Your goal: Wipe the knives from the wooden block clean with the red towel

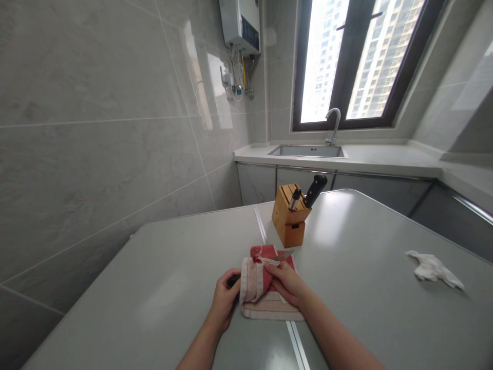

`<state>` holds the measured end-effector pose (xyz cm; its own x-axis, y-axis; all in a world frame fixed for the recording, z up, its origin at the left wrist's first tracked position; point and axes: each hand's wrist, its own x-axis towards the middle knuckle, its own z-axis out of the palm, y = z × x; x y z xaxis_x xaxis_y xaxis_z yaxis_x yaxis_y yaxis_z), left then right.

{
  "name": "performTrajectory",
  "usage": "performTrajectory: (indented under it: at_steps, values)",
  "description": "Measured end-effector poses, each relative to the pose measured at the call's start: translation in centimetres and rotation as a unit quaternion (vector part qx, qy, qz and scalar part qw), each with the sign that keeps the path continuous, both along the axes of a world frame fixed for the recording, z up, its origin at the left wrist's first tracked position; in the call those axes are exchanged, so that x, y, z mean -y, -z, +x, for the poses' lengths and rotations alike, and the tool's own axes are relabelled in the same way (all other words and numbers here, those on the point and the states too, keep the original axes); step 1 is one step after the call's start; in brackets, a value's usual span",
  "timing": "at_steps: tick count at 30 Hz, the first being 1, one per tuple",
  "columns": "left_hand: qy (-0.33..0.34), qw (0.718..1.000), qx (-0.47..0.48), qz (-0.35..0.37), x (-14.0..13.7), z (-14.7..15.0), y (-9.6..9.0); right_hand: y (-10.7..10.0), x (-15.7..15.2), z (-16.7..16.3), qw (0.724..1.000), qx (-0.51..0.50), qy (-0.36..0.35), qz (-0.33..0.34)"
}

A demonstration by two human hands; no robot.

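Observation:
My left hand (225, 297) is closed round the black handle of a knife (284, 254), whose blade tip sticks out past a red and pale towel (254, 288). The towel is folded over the middle of the blade and hides most of it. With fingers pinched, my right hand (287, 281) grips the towel close to the blade. The towel's lower part hangs at or lies on the table; I cannot tell which. Just beyond stands a wooden knife block (289, 218), holding a black-handled knife (316, 190) and a second, slimmer black-topped handle (295, 199).
A crumpled white cloth (435, 271) lies on the right of the grey table (185, 267). Behind the table runs a white counter (385, 156) with a sink (308, 150) and a faucet (335, 123). A tiled wall (115, 154) borders the left side.

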<state>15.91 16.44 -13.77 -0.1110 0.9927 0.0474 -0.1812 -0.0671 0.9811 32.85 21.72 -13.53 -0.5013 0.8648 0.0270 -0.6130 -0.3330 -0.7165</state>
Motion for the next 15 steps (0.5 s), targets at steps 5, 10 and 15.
performTrajectory:
  at_steps: [5,10,15]
  values:
    - [0.004,0.999,-0.031,0.011,0.04,0.07,-0.22,-0.02,0.00,-0.03,1.000,0.006,0.008,0.005]
    - [0.007,0.999,-0.048,0.013,0.02,0.12,-0.29,0.14,-0.08,-0.06,1.000,0.012,0.004,0.010]
    - [0.008,0.998,-0.056,0.013,0.02,0.18,-0.48,-0.06,-0.02,-0.04,1.000,0.008,-0.005,0.008]
